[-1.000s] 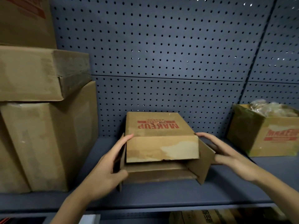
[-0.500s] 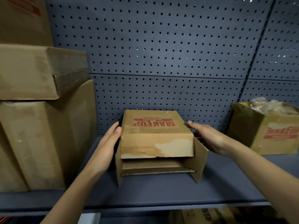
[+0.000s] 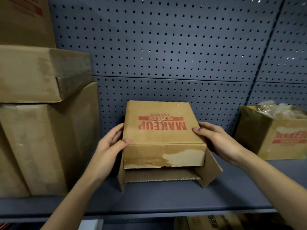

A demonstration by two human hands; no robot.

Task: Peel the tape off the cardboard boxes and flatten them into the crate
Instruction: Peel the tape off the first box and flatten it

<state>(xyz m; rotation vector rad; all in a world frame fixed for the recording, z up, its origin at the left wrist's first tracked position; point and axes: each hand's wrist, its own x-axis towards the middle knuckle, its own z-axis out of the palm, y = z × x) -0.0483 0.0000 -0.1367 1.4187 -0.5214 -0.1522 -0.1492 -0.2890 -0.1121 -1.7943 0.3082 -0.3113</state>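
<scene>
Left hand (image 3: 108,151), right hand (image 3: 219,143) grip box (image 3: 162,130) beside stack (image 3: 46,138).

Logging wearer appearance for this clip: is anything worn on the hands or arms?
Nothing visible. The left hand and right hand are bare, with no gloves, rings or watch in view. The left forearm and right forearm are uncovered to the frame edge; no sleeves show.

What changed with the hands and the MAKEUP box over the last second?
Both hands moved up from the sides and flaps: the left hand and right hand now grip the MAKEUP box at its top near corners, thumbs on top. Unchanged: it sits on the shelf, flaps open; stacked boxes left, open box right.
</scene>
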